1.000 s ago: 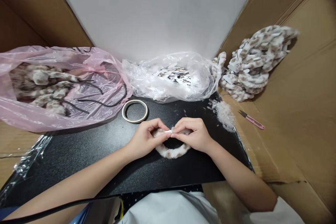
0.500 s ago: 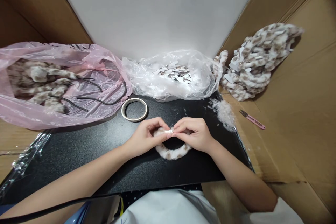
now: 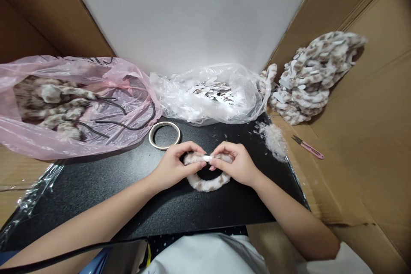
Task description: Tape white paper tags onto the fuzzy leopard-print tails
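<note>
A furry ring [image 3: 208, 183], white with brown spots, lies on the black mat [image 3: 96, 184] between my hands. My left hand [image 3: 175, 165] pinches its upper left part with closed fingers. My right hand [image 3: 236, 162] pinches the upper right part. The fingertips of both hands meet at a small white end piece [image 3: 207, 158] at the top of the ring.
A roll of tape [image 3: 165, 135] lies behind my left hand. A pink bag [image 3: 70, 102] with furry pieces and dark wires lies at the left, a clear bag [image 3: 212, 94] of scraps behind. Fluff [image 3: 272, 137], pink snips [image 3: 308, 147] and a heap of furry strips [image 3: 314, 77] lie to the right.
Both hands have shifted slightly away from me and turned the ring a little; more of its top now shows between the fingers. The grip stays the same.
</note>
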Demonstrator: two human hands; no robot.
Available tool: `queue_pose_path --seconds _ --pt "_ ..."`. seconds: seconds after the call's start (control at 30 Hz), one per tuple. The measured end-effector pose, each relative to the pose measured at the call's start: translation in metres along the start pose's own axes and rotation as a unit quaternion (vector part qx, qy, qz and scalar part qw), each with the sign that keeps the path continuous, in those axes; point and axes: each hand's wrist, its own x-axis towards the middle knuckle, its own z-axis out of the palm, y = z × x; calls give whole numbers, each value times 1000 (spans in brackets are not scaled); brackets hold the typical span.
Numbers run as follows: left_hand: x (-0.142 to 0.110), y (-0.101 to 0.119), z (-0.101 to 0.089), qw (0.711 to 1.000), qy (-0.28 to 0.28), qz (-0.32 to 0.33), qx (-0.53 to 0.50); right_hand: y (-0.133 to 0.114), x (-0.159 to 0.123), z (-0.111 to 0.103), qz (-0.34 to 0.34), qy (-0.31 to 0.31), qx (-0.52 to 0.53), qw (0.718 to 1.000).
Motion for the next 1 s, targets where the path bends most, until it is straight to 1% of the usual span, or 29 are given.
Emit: queue_pose_path --seconds 0.07,0.13,0.17,0.2,0.23,0.27,0.33,0.37,0.4,0.43,0.47,0.53,0.6,0.67,0.73,0.8,0.87,1.0 --pt "1 -4 -1 999 37 29 -13 2 3 0 57 14 67 996" --pt "2 -10 -4 991 113 48 -55 3 7 -2 99 42 147 983" --pt "3 -14 -5 985 146 39 -85 4 9 -4 116 55 184 975" --pt "4 -17 -6 980 161 14 -119 4 10 -5 133 65 217 965" --pt "5 -19 -7 976 157 -22 -151 4 11 -6 151 73 247 954" --pt "6 -20 -7 973 133 -63 -180 5 12 -7 167 78 273 944" --pt "8 -19 -5 961 45 -141 -232 5 13 -7 189 87 312 927" --pt "8 -16 -3 950 -3 -174 -258 6 13 -7 197 86 323 922" --pt "8 -13 -1 937 -40 -200 -283 6 13 -7 204 82 328 919" --pt "8 -10 1 924 -63 -218 -307 7 13 -7 211 73 329 918" --pt "8 -7 3 914 -74 -230 -327 7 13 -7 220 58 327 917" --pt "8 -4 5 900 -68 -238 -359 8 13 -8 245 11 320 915" --pt "7 -5 6 892 -66 -241 -376 9 13 -9 275 -51 308 909" --pt "7 -7 6 887 -81 -245 -383 11 13 -10 301 -118 287 902" --pt "7 -8 6 884 -95 -246 -387 14 13 -10 316 -171 266 895" --pt "6 -9 6 875 -113 -252 -398 18 13 -9 322 -202 256 889" --pt "6 -8 6 867 -127 -259 -407 20 13 -9 326 -217 259 883" --pt "5 -8 7 859 -131 -259 -422 18 13 -10 330 -234 305 862"
